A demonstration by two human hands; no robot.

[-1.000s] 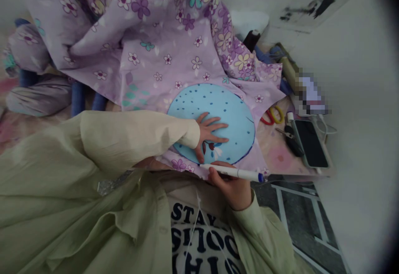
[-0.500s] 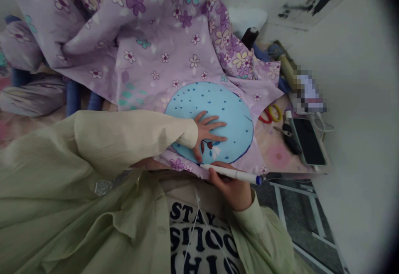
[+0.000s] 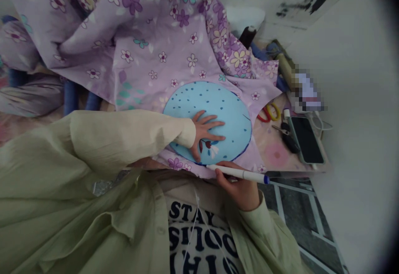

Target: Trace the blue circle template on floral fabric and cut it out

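A light blue round piece [image 3: 212,103] with dark dots and a flower print lies on a purple flowered cloth [image 3: 140,83]. My left hand [image 3: 205,133] rests flat on its lower middle, fingers spread. In my right hand [image 3: 238,184] is a white marker [image 3: 233,172] with a blue end, held at a low slant, its tip at the bottom edge of the blue piece. A dark blue line shows along the lower right edge of that piece.
Right of the cloth are red and yellow scissor handles [image 3: 273,111], keys [image 3: 289,141] and a phone [image 3: 307,140] with a white cable. Thread spools [image 3: 248,36] stand behind. A wall [image 3: 358,120] rises at the right. Bunched cloth [image 3: 34,93] lies at the far left.
My right hand and the marker have moved a little to the right along the bottom edge of the blue piece. My left hand stays in place on it. The whole view has shifted slightly.
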